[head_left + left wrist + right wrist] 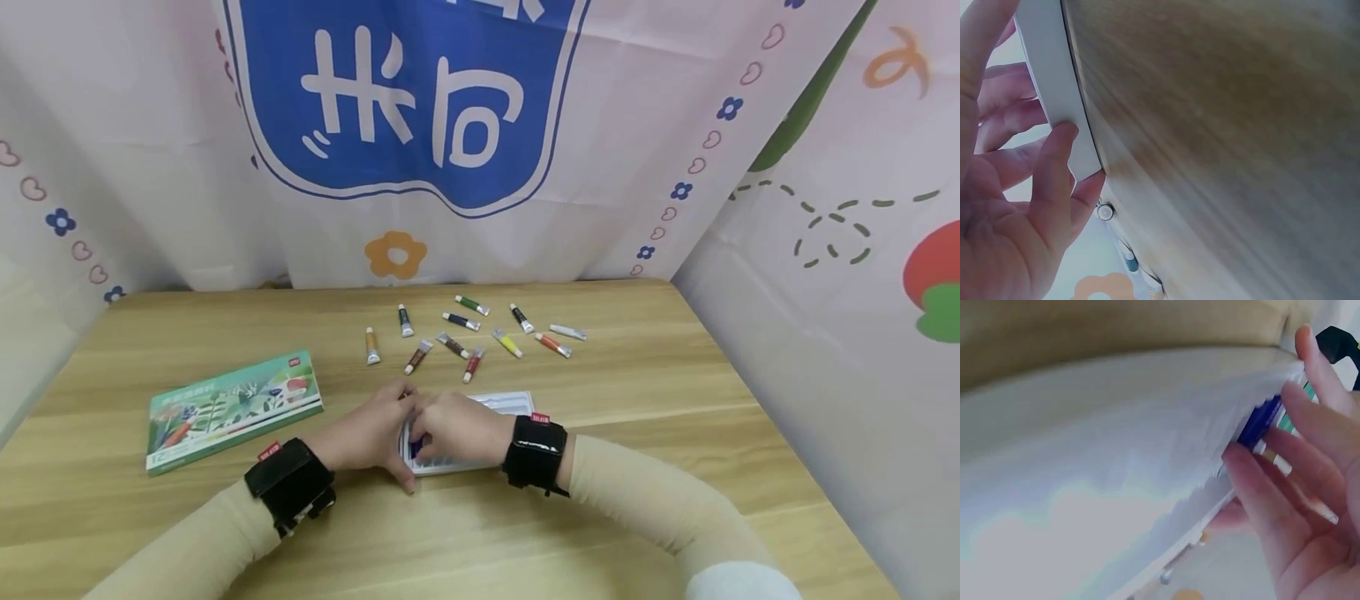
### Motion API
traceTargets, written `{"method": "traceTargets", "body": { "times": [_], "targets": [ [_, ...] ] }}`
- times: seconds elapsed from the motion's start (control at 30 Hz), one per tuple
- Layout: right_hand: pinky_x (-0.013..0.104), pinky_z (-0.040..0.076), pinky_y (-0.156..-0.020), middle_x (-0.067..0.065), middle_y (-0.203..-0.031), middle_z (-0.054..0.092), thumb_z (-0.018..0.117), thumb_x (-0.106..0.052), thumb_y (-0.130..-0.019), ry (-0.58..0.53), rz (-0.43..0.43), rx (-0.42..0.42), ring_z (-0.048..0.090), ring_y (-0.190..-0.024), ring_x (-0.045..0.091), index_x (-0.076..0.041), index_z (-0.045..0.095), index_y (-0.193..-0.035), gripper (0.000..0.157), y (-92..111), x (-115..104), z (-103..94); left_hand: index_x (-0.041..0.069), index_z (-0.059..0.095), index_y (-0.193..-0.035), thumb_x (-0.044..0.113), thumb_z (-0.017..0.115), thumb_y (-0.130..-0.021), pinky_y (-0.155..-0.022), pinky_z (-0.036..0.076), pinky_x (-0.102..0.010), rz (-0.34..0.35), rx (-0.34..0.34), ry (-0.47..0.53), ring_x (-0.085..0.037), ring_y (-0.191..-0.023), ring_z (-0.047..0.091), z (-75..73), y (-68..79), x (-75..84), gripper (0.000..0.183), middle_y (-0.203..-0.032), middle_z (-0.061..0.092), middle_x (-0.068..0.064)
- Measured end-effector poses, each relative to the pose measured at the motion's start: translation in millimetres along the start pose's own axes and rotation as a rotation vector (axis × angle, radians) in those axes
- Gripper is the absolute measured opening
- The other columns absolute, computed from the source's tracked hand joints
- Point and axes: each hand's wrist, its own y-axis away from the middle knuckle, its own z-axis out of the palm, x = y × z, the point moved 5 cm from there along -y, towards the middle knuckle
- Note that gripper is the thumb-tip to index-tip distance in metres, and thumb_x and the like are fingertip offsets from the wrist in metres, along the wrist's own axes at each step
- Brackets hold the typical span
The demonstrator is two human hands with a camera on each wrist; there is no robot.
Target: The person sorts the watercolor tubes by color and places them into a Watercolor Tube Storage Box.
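A white ribbed plastic tray [513,403] lies on the table, partly hidden under both hands. My left hand [372,427] grips its left end, thumb by the front corner and fingers toward the back. Fingertips [1063,132] rest against the tray's side wall [1054,69] in the left wrist view. Over the left part of the tray, my right hand [461,427] pinches a dark blue paint tube [1260,422] that lies in the tray's end slot. Fingers cover much of this tube in the head view.
Behind the tray, several small paint tubes lie scattered, among them a yellow tube [507,342], an orange tube [553,345] and a green tube [472,305]. A green printed paint box [234,410] lies on the left. A printed cloth [480,242] hangs along the table's [637,517] back edge.
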Motion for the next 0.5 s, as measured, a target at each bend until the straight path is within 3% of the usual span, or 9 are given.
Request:
{"method": "traceTargets", "body": {
  "times": [0.27,0.37,0.5],
  "targets": [
    [0.012,0.037,-0.093,-0.001,-0.119,0.06,0.066,-0.016,-0.087,0.015,-0.211,-0.087,0.05,-0.113,0.005,-0.012,0.067,-0.112,0.026,9,4,5.7,0.003,0.048,-0.132,0.055,0.086,-0.043,-0.09,0.044,-0.038,-0.003,0.007,-0.027,-0.024,-0.104,0.043,4.0,10.0,-2.1,0.11,-0.119,0.041,-0.01],
    [0.012,0.037,-0.093,-0.001,-0.117,0.062,0.064,-0.011,-0.088,0.014,-0.25,-0.061,0.051,-0.113,0.005,-0.011,0.068,-0.111,0.024,14,13,-1.0,0.002,0.047,-0.133,0.056,0.085,-0.043,-0.09,0.045,-0.037,-0.003,0.012,-0.037,-0.023,-0.104,0.043,3.5,6.1,-0.8,0.112,-0.119,0.041,-0.01],
    [0.012,0.039,-0.091,0.0,-0.11,0.065,0.063,-0.004,-0.087,-0.046,-0.239,0.006,0.055,-0.107,0.006,-0.009,0.068,-0.106,0.021,20,31,-15.7,0.002,0.046,-0.134,0.056,0.086,-0.041,-0.09,0.044,-0.036,-0.008,0.022,-0.046,-0.023,-0.104,0.042,1.7,0.1,0.8,0.114,-0.121,0.041,-0.012]
  ]
}}
